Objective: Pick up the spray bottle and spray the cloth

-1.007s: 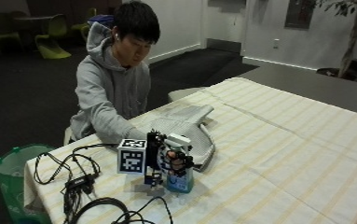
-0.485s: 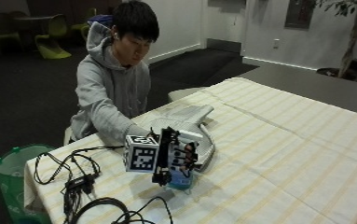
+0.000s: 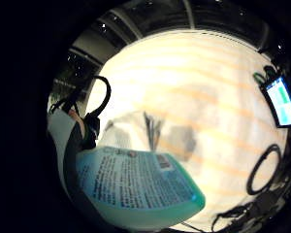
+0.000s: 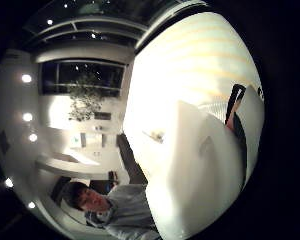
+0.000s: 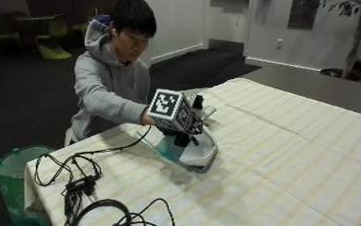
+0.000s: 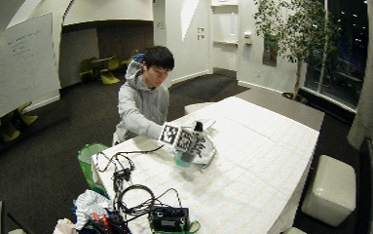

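Spray bottle: gripped by gloved right hand, tilted, base toward table edge, over grey cloth; cables nearby.

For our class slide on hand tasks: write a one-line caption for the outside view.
Gloved right hand holds a tilted spray bottle over the cloth.

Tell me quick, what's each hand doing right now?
Right hand: holding the spray bottle tilted over the cloth.
Left hand: hidden, cannot tell.
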{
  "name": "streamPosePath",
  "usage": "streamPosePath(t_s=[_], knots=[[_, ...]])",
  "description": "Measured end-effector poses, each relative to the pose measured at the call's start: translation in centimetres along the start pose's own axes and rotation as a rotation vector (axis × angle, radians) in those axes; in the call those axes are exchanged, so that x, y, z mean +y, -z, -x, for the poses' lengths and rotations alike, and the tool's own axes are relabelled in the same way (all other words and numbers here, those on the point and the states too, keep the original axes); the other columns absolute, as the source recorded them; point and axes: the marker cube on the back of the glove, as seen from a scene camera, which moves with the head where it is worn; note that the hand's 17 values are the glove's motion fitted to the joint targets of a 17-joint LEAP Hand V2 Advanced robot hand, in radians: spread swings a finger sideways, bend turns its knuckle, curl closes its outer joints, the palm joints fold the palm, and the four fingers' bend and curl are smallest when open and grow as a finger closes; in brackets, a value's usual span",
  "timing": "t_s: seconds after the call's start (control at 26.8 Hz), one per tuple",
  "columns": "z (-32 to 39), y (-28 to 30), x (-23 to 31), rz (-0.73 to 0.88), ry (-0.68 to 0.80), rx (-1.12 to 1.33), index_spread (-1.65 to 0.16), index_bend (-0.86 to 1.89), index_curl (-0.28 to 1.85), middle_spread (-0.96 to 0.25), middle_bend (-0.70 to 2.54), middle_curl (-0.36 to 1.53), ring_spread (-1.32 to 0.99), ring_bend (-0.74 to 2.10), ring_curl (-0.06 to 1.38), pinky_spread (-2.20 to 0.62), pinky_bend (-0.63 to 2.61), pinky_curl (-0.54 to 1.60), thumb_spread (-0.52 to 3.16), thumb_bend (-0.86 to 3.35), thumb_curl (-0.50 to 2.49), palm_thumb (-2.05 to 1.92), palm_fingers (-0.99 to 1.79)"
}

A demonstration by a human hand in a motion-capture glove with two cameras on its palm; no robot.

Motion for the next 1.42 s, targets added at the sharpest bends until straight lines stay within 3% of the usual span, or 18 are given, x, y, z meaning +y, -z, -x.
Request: streamPosePath(t_s=[0.3,0.56,0.78,1.19,1.42], knots=[[7.3,-0.1,2.9,0.275,0.04,0.297,-0.22,0.53,0.58,-0.08,0.7,0.52,-0.17,0.61,0.45,-0.26,0.3,0.4,0.14,-0.03,0.74,0.96,1.41],[6.5,-5.2,4.7,0.427,0.002,0.418,-0.22,0.54,0.58,-0.07,0.71,0.53,-0.17,0.62,0.45,-0.25,0.3,0.4,0.12,-0.03,0.74,0.96,1.41],[5.7,-7.1,5.6,0.454,-0.006,0.434,-0.21,0.55,0.58,-0.07,0.71,0.53,-0.17,0.62,0.45,-0.25,0.3,0.41,0.11,-0.03,0.75,0.96,1.4],[8.2,-3.7,6.2,0.401,-0.008,0.479,-0.21,0.54,0.58,-0.07,0.71,0.52,-0.17,0.62,0.45,-0.26,0.3,0.41,0.1,-0.03,0.75,0.96,1.4],[7.1,-5.3,6.7,0.433,-0.018,0.478,-0.21,0.55,0.58,-0.07,0.71,0.52,-0.17,0.62,0.45,-0.26,0.3,0.41,0.1,-0.03,0.76,0.96,1.4]])
